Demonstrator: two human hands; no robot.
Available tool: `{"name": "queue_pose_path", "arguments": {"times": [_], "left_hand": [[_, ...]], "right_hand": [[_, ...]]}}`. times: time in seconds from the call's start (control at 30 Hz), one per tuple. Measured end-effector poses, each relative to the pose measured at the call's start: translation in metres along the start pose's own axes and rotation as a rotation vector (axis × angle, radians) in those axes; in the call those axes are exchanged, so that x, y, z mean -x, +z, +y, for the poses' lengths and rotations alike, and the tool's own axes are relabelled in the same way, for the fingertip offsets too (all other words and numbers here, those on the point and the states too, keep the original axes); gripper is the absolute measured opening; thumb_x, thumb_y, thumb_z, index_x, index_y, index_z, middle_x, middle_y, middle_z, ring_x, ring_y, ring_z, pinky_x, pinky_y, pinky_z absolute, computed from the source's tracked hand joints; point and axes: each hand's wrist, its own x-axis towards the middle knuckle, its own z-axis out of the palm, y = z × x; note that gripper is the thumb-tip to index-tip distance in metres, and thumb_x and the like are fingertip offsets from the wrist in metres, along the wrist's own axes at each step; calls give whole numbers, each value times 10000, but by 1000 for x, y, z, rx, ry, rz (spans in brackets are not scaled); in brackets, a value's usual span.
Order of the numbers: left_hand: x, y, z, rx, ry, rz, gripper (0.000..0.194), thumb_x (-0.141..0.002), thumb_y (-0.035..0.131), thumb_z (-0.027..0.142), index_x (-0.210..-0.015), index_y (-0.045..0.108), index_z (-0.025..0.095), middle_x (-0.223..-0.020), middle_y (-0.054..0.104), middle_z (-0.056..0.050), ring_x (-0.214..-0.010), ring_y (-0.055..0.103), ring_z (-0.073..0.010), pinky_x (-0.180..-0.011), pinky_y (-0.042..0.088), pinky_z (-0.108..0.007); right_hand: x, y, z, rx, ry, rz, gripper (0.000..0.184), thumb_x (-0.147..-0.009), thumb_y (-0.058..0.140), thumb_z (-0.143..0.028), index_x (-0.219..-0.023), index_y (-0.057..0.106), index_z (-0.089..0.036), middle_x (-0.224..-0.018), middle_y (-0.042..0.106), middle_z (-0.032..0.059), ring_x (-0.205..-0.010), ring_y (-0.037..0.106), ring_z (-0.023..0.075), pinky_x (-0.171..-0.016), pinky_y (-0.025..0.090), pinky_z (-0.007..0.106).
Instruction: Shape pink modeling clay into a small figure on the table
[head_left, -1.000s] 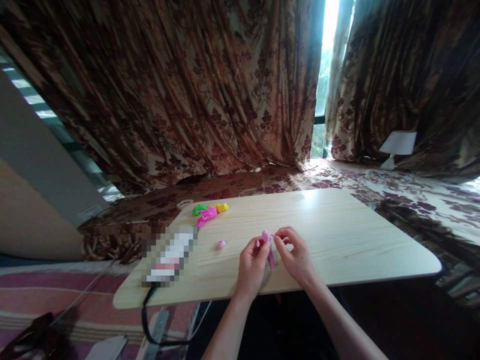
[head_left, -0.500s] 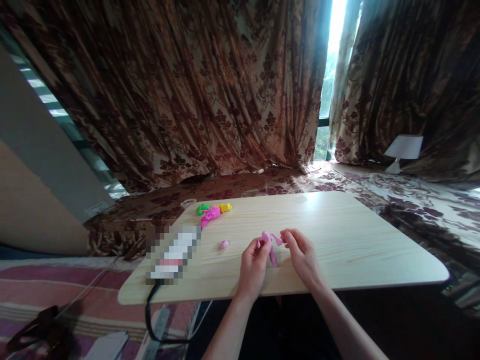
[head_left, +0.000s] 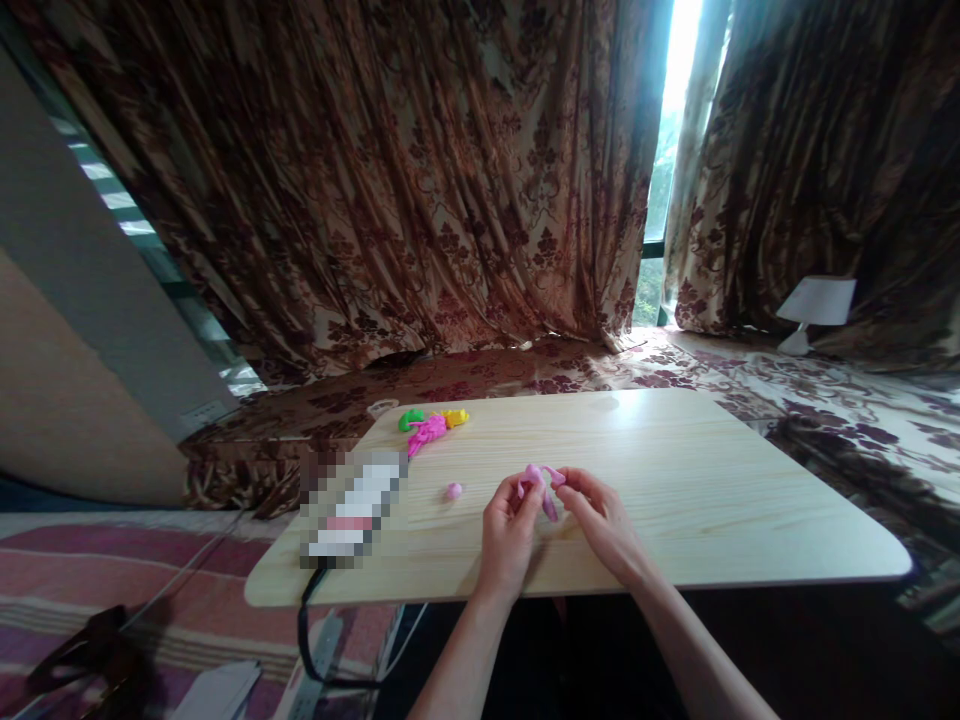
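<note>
My left hand (head_left: 508,525) and my right hand (head_left: 604,520) meet over the front middle of a pale wooden table (head_left: 712,480). Both pinch a small pink clay figure (head_left: 541,482) with thin limbs, the left hand from the left side, the right hand at its right limb. A tiny pink clay ball (head_left: 453,490) lies on the table just left of my left hand. Near the far left corner lie a green clay piece (head_left: 409,419), a magenta clay piece (head_left: 427,433) and a yellow clay piece (head_left: 454,416), close together.
A blurred-out flat object (head_left: 351,508) rests on the table's left part, with a black cord (head_left: 304,640) hanging below it. Patterned brown curtains (head_left: 420,200) hang behind. A white lamp (head_left: 814,305) stands far right. A striped cloth (head_left: 112,590) covers the surface at left.
My right hand, slightly apart from the figure half a second ago, has closed back onto its right limb. The view has shifted a little; the other clay pieces lie as before.
</note>
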Motion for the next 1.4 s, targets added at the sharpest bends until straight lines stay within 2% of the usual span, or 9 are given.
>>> {"name": "queue_pose_path", "arguments": {"times": [0.13, 0.4, 0.63, 0.9, 1.07, 1.4], "left_hand": [[0, 1, 0, 28, -5, -6, 231, -771, 621, 339, -913, 655, 160, -865, 677, -46, -840, 609, -171, -783, 451, -263], [-2, -1, -11, 62, -31, 42, 309, -734, 671, 301, -1010, 627, 169, -1013, 676, -69, -935, 617, -182, -844, 454, -292], [-2, -1, -10, 49, -15, 68, 205, -755, 649, 314, -886, 646, 156, -868, 689, -41, -865, 620, -166, -829, 450, -276], [-2, 1, -10, 61, -12, 39, 272, -747, 657, 312, -971, 627, 162, -982, 682, -66, -940, 615, -184, -865, 448, -301], [-4, 3, -7, 39, -2, -27, 222, -776, 627, 312, -931, 645, 155, -896, 675, -50, -873, 609, -168, -822, 452, -280], [-4, 0, -14, -27, -11, -42, 202, -762, 638, 328, -871, 637, 158, -832, 669, -32, -825, 623, -178, -775, 472, -286]], "right_hand": [[2, 6, 1, -17, 8, -96, 186, -814, 588, -328, -892, 655, -172, -756, 644, 16, -686, 603, 170, -597, 496, 262], [0, 5, 7, -10, 7, -5, 217, -846, 558, -352, -849, 640, -151, -790, 656, 36, -675, 589, 163, -576, 461, 255], [2, 4, 5, -16, -5, -8, 229, -839, 563, -366, -818, 648, -154, -765, 659, 27, -644, 584, 154, -543, 453, 246], [1, 3, 8, -9, -28, -25, 234, -852, 552, -357, -916, 671, -166, -807, 675, 41, -718, 600, 181, -613, 477, 273], [2, 5, 8, -14, -26, -85, 220, -849, 565, -337, -949, 682, -180, -783, 671, 27, -717, 606, 186, -642, 488, 286], [3, 5, 9, -19, -22, -95, 210, -852, 565, -322, -962, 682, -187, -760, 669, 17, -677, 601, 175, -681, 497, 302]]}}
